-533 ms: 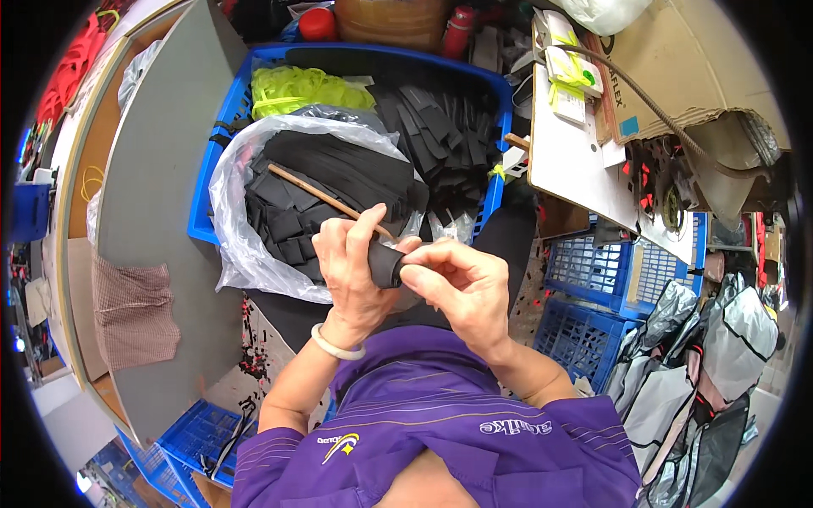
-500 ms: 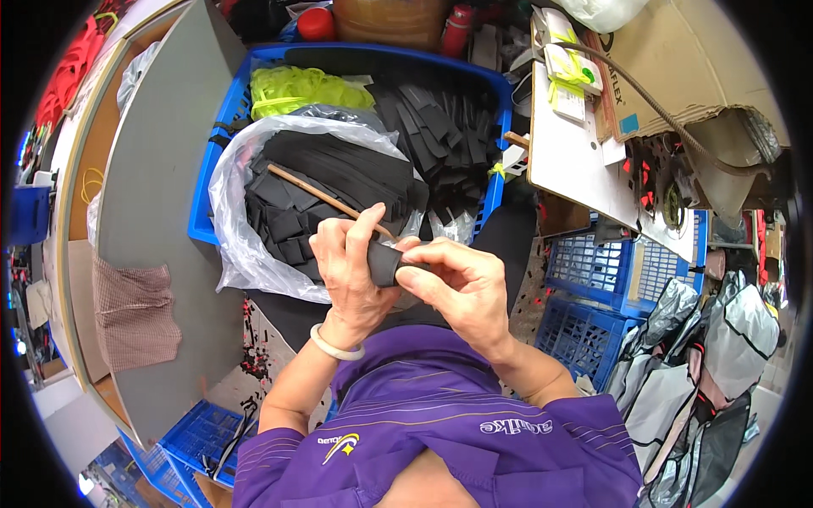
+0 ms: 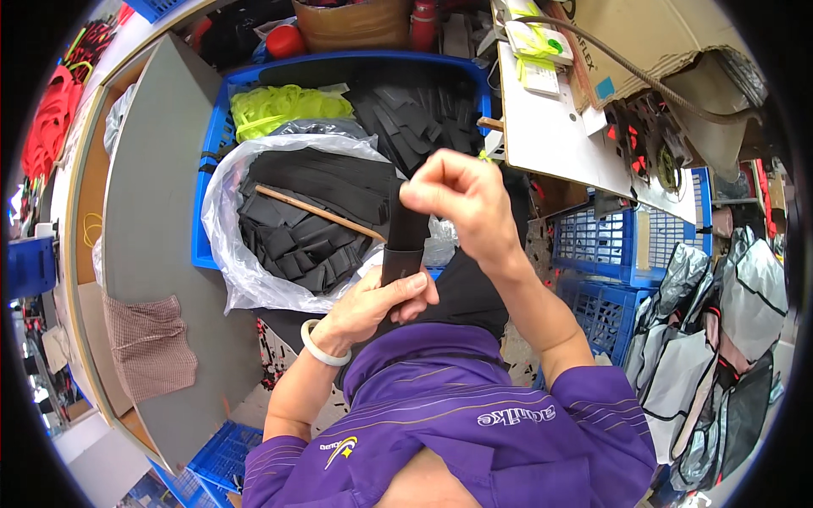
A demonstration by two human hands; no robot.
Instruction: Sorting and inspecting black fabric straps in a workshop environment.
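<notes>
My left hand (image 3: 381, 300) is closed around the lower end of a black fabric strip (image 3: 405, 229) in front of my waist. The strip stands up lengthwise from that hand, with a crosswise edge partway along it. At its upper end my right hand (image 3: 461, 203) is closed in a pinch, its fingertips against the strip. Just beyond the hands, a clear plastic bag (image 3: 222, 203) holds many flat black strips (image 3: 330, 182) and shorter folded black pieces (image 3: 292, 254). Across them lies a thin wooden stick (image 3: 318, 212), its near end beside the held strip.
The bag sits in a blue crate (image 3: 203, 241) with a bright yellow-green bundle (image 3: 288, 110) and more black pieces (image 3: 415, 118). A grey panel (image 3: 161, 212) stands at left. To the right are a white board (image 3: 559, 140), blue crates (image 3: 593, 245) and silver-grey bags (image 3: 686, 364).
My right hand has risen away from my left, and the black strip now shows stretched out between them. My left hand has moved lower, to the strip's bottom end. The whole view has shifted slightly.
</notes>
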